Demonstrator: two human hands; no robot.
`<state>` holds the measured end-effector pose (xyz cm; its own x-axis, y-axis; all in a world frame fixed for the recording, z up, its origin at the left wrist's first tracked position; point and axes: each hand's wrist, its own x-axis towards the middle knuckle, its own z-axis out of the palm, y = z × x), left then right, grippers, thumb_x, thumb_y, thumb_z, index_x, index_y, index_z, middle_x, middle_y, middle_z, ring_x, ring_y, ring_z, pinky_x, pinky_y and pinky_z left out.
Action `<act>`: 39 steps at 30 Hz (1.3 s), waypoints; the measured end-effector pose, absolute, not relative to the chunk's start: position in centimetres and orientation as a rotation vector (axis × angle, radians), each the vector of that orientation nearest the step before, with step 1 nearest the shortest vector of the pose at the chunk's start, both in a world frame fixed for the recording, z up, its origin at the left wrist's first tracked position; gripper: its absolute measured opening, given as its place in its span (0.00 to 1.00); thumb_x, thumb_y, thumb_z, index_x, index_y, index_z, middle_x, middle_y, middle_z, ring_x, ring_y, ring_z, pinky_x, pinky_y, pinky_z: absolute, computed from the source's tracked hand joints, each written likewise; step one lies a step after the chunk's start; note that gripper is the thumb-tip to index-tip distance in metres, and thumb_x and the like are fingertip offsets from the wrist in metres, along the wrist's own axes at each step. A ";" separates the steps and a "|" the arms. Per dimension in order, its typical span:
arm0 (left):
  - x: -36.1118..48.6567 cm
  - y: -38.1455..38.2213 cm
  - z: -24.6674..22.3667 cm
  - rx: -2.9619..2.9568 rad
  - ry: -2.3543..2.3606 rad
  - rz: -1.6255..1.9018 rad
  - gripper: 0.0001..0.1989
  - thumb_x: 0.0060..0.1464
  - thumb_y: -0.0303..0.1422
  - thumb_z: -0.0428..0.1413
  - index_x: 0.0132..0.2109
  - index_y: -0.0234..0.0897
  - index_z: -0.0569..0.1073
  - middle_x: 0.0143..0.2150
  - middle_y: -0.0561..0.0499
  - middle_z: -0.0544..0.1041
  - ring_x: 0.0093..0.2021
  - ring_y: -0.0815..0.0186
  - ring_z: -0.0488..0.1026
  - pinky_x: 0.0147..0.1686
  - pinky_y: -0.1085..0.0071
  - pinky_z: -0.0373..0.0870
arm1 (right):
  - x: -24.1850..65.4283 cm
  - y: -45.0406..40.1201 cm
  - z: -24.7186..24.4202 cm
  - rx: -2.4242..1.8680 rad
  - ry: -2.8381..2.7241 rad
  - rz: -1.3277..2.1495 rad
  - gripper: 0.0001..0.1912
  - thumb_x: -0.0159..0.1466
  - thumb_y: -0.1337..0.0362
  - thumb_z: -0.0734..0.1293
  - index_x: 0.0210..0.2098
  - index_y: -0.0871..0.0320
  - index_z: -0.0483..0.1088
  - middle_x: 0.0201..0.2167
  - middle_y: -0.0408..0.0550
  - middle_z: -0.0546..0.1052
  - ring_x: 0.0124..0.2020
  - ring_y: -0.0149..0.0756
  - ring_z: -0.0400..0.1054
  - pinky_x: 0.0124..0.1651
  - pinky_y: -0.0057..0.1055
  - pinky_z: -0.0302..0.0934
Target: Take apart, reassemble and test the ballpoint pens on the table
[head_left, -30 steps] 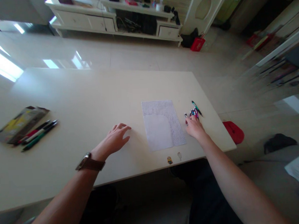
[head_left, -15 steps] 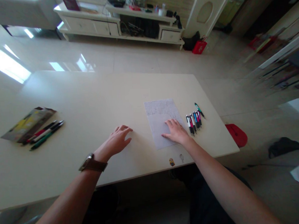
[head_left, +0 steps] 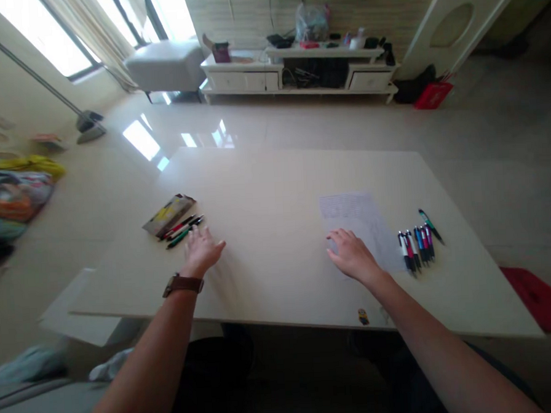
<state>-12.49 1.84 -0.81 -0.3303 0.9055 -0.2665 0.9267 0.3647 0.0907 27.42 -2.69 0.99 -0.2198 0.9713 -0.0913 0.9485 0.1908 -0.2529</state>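
Note:
My left hand (head_left: 201,250), with a watch (head_left: 182,285) on its wrist, is open beside a few pens (head_left: 179,232) at the table's left. Its fingertips come close to the pens; whether they touch cannot be made out. Behind these pens lies a grey and yellow pouch-like packet (head_left: 170,214). My right hand (head_left: 352,255) is open over the left edge of a sheet of paper (head_left: 349,207) with writing on its upper part. Right of the sheet several pens (head_left: 416,246) lie in a row, and a green and black pen (head_left: 430,225) lies apart behind them.
The white table (head_left: 267,231) carries a small yellow and dark figure (head_left: 363,316) near its front edge. A red stool (head_left: 537,297) stands by the right end. Beyond the floor is a white TV cabinet (head_left: 241,80), with a grey ottoman (head_left: 171,67) to its left.
The view has turned left. My left hand has moved left across the table to the pens near the packet. My right hand has shifted to the sheet's left edge.

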 end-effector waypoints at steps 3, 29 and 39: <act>-15.0 1.4 -0.4 1.492 2.401 -0.180 0.39 0.59 0.43 0.51 0.70 0.25 0.53 0.74 0.29 0.46 0.74 0.42 0.42 0.68 0.45 0.49 | 26.0 -2.5 1.6 -1.885 -2.350 0.414 0.16 0.65 0.63 0.65 0.52 0.59 0.71 0.53 0.53 0.73 0.56 0.46 0.64 0.55 0.41 0.61; -7.9 1.1 0.7 2.048 1.816 0.150 0.19 0.54 0.19 0.46 0.49 0.37 0.72 0.47 0.43 0.72 0.51 0.60 0.70 0.52 0.66 0.67 | 24.1 -1.6 0.9 -1.888 -2.307 0.573 0.16 0.67 0.61 0.62 0.49 0.63 0.73 0.49 0.60 0.75 0.52 0.50 0.67 0.56 0.41 0.59; -0.1 -0.8 4.0 2.187 1.148 0.443 0.09 0.67 0.32 0.47 0.47 0.39 0.71 0.45 0.48 0.73 0.41 0.65 0.72 0.43 0.68 0.68 | 20.6 -0.8 1.1 -1.572 -1.685 1.267 0.26 0.68 0.46 0.57 0.27 0.58 0.71 0.18 0.45 0.71 0.20 0.33 0.63 0.26 0.30 0.53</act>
